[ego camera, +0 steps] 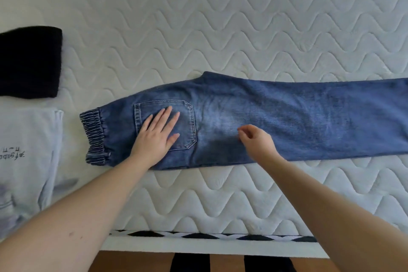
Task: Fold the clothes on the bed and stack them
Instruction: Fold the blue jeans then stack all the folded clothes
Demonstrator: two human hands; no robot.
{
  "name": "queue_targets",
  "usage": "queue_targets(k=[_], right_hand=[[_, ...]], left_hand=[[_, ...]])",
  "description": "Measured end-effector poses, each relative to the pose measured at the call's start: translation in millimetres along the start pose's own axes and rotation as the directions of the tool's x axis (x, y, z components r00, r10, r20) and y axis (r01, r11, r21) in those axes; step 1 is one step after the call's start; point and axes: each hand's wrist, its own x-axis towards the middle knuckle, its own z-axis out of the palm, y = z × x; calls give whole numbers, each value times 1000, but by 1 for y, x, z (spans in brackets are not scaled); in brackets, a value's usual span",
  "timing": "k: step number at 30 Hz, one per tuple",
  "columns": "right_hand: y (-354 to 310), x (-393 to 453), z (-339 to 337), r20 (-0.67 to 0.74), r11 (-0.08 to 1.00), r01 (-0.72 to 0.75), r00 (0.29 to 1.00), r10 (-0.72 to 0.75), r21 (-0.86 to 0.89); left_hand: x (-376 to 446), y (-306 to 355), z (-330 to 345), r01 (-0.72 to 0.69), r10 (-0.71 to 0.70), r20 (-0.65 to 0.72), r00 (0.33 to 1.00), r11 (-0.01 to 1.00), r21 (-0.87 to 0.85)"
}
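A pair of blue jeans point(287, 117) lies folded lengthwise across the white quilted mattress point(198, 17), elastic waistband at the left, legs running off the right edge. My left hand point(155, 133) lies flat with straight fingers on the back pocket. My right hand point(257, 139) hovers over the seat area just right of the pocket, fingers loosely curled, holding nothing.
A folded black garment point(29, 62) sits at the far left. Below it lies a folded light grey garment point(28, 161) with printed lettering. The mattress front edge point(209, 243) runs along the bottom, with wooden floor beyond.
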Motion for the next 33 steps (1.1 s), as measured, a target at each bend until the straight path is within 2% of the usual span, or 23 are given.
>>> queue_targets(k=[5,7,10,13,17,22,24,27,33], right_hand=[[-32,32,3,-112,990,133,984,-136,-34],[-48,51,1,-153,967,222,958,-240,-127],[-77,81,-2,-168,912,308,918,-360,-271],[-107,115,-1,-47,831,359,908,-416,-424],[-138,146,1,180,805,338,941,-286,-488],[-154,154,3,295,691,336,938,-183,-640],[-156,154,5,285,698,337,938,-196,-632],[-155,155,8,190,761,346,938,-289,-549],[-139,160,6,74,890,289,957,-282,-352]], left_hand=[[42,-32,-17,145,-148,-45,988,987,-63],[64,-37,-24,199,-208,-53,977,969,-144],[95,-40,-34,198,-224,-96,970,954,-225],[129,-42,-45,229,-248,-13,969,913,-337],[160,-43,-49,265,-220,149,964,766,-585],[173,-37,-52,185,-83,236,968,870,-456],[176,-35,-53,169,-71,239,968,891,-422],[180,-34,-50,221,-153,181,972,860,-460],[173,-31,-43,224,-215,72,974,865,-449]])
